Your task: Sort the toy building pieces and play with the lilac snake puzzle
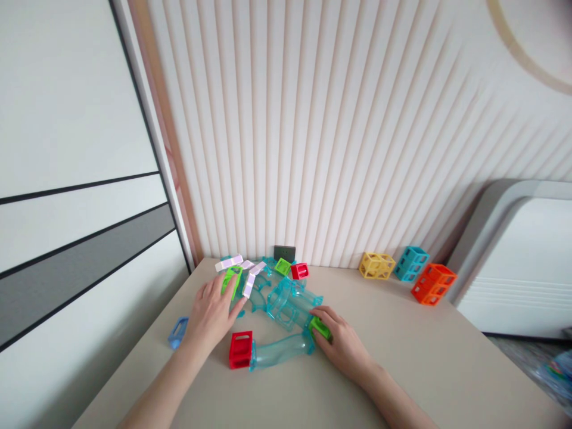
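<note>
My left hand reaches over the left of the pile, its fingers spread and its thumb held apart. The index finger overlaps a green open-frame block; whether it touches is unclear. Close by lie several pale lilac-and-white strips. My right hand is closed around another green block. This block sits at the right end of a clear teal track piece, whose left end meets a red block. More teal track pieces lie jumbled between my hands.
A blue block lies left of my left forearm. Behind the pile are a green block, a red block and a dark box. Yellow, teal and orange frame blocks stand by the ribbed wall.
</note>
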The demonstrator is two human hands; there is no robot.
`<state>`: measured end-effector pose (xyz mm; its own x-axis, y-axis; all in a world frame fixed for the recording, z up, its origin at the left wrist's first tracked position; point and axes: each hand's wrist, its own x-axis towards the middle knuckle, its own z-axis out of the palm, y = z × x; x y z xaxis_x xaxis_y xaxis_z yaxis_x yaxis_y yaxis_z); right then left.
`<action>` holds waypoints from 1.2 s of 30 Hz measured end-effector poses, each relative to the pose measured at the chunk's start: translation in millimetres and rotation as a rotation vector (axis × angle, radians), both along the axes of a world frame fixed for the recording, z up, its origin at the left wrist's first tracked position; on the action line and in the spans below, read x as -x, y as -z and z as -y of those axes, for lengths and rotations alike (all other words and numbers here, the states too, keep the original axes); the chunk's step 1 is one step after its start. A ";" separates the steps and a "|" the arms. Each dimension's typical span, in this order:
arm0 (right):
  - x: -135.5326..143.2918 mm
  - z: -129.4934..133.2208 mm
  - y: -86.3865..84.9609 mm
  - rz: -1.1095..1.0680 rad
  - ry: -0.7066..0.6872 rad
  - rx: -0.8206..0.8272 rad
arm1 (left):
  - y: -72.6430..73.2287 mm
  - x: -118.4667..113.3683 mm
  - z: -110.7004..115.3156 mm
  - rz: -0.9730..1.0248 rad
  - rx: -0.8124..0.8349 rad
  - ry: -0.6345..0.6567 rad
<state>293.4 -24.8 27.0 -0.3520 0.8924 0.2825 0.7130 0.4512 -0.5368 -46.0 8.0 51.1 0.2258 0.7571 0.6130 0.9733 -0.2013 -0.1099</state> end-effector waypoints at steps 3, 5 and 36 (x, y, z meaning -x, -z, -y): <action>0.1 0.0 -0.8 0.003 -0.001 0.001 | 14.8 3.8 -4.3 -0.026 0.044 0.002; 0.1 -0.2 -1.0 -0.001 -0.004 0.000 | 20.6 3.1 -5.2 -0.030 0.063 0.009; -0.7 -0.6 0.8 0.032 -0.002 0.003 | 20.8 -15.7 -17.9 0.225 -0.055 0.116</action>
<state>294.1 -24.2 26.2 -0.3625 0.8924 0.2687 0.7288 0.4511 -0.5150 -30.4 25.9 30.4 0.1624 0.6986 0.6968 0.9454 -0.3123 0.0929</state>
